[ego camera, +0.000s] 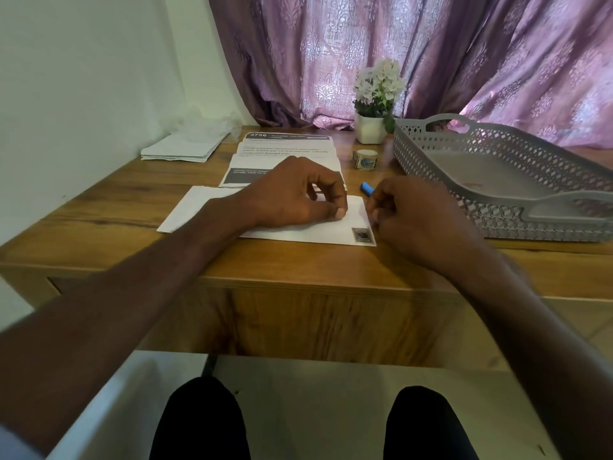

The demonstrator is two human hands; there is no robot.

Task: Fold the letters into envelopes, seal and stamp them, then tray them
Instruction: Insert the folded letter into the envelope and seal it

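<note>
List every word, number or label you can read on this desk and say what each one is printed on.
"2756": white digits in the dark header of the top printed sheet at the back of the wooden desk.
Rest of that header and the red and black lines below: too blurred to read.
Dark band on the lower printed sheet: white words, unreadable.
Stamp on the white envelope, round stamp roll: pictures only, no legible text.

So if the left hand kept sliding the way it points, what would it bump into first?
The left hand points right along the envelope, so it would probably meet the right hand first, at the envelope's right edge. The stamp lies nearer the person, likely off that line.
</note>
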